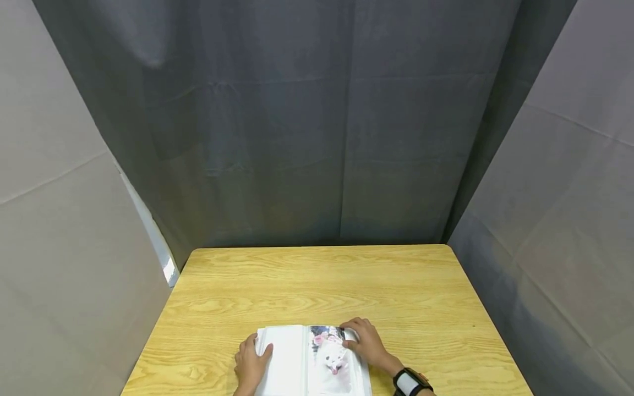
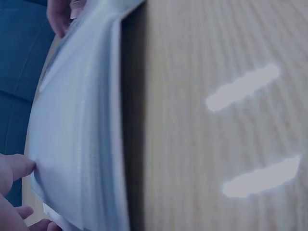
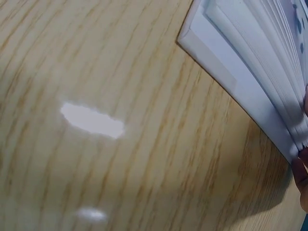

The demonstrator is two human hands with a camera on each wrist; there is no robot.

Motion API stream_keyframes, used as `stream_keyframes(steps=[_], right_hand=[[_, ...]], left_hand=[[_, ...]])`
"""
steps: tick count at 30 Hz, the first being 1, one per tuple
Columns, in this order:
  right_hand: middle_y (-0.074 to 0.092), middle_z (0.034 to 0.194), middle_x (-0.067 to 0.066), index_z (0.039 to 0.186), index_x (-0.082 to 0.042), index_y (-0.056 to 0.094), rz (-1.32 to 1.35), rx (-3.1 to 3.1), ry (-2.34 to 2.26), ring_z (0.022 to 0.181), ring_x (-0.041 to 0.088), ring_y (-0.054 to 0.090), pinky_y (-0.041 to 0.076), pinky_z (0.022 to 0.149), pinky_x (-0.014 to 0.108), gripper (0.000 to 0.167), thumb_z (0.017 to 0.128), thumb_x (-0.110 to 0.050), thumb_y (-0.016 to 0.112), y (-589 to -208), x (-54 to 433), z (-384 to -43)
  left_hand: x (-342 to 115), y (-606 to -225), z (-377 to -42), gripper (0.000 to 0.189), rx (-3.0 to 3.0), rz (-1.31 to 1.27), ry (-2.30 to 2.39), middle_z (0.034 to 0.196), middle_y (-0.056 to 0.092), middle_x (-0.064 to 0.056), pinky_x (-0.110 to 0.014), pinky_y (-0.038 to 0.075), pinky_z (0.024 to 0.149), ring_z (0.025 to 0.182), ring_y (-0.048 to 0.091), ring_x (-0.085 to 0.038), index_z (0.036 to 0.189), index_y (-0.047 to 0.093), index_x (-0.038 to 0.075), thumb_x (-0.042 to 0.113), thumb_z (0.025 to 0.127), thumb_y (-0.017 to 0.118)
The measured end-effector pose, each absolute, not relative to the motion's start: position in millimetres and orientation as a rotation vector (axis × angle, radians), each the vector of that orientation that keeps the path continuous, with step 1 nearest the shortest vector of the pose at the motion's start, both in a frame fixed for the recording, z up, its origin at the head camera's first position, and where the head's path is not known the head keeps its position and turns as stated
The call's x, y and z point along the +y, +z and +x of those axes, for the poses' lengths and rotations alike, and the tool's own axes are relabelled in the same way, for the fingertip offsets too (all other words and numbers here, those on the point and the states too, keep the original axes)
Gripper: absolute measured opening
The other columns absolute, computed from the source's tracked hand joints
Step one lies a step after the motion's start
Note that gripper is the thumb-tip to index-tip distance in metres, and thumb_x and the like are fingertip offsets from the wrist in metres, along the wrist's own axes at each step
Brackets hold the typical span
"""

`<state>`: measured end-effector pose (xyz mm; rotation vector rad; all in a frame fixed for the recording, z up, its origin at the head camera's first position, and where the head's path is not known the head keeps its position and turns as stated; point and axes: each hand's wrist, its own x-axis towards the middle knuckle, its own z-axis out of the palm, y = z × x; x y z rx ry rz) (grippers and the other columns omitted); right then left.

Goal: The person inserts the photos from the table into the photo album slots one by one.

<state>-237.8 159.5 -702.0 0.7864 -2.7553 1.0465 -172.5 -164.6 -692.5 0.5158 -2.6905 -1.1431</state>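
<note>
An open photo album (image 1: 284,357) lies on the near part of the table, its left page plain white. A photo (image 1: 333,358) of a white furry animal with pink flowers fills much of the right page. My left hand (image 1: 251,364) holds the album's left edge, thumb on the page and fingers around the outer side. At the upper right corner, my right hand (image 1: 365,344) grips the edge with the thumb over the page. In the right wrist view, its fingertips (image 3: 301,180) are at the cover, below a fanned stack of pages (image 3: 269,62).
The wood-grain table (image 1: 317,280) extends beyond the album to its far edge. A dark grey curtain (image 1: 277,137) hangs behind it, with pale cloth panels (image 1: 59,247) at both sides. A watch-like band (image 1: 411,380) circles the right wrist.
</note>
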Motion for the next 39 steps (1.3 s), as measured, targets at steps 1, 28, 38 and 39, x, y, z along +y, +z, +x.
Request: stream_keyframes(steps=[1,28,38,39], right_hand=[[0.064,0.111,0.004,0.117,-0.01,0.069,0.789,-2.751,1.05,0.101,0.026,0.055,0.046,0.086,0.052,0.038,0.081,-0.019,0.079,-702,159,-238],[0.062,0.112,0.002,0.118,-0.011,0.068,0.772,-2.759,1.132,0.102,0.023,0.051,0.046,0.089,0.046,0.036,0.084,-0.019,0.077,-701,160,-238],[0.061,0.114,0.002,0.12,-0.009,0.067,0.781,-2.767,1.152,0.103,0.022,0.05,0.045,0.091,0.044,0.038,0.085,-0.021,0.076,-702,161,-236],[0.061,0.114,0.002,0.12,-0.009,0.067,0.782,-2.769,1.156,0.104,0.022,0.049,0.044,0.091,0.044,0.038,0.086,-0.021,0.076,-702,161,-236]], left_hand=[[-166,-691,-174,0.058,-2.684,0.533,-1.177,0.125,0.053,-0.032,-0.073,0.042,0.08,0.11,0.049,-0.057,0.13,0.051,-0.008,0.025,0.088,0.074],[-142,-609,-186,0.057,-2.483,0.126,-1.555,0.113,0.057,-0.022,-0.039,0.057,0.072,0.093,0.064,-0.033,0.131,0.052,-0.004,-0.012,0.078,0.072],[-115,-606,-181,0.051,-2.454,-0.098,-1.756,0.124,0.055,-0.028,-0.038,0.058,0.079,0.104,0.064,-0.042,0.137,0.046,0.001,-0.001,0.089,0.065],[-111,-606,-180,0.05,-2.459,-0.11,-1.764,0.125,0.055,-0.028,-0.041,0.057,0.082,0.106,0.063,-0.043,0.137,0.045,0.002,0.001,0.091,0.064]])
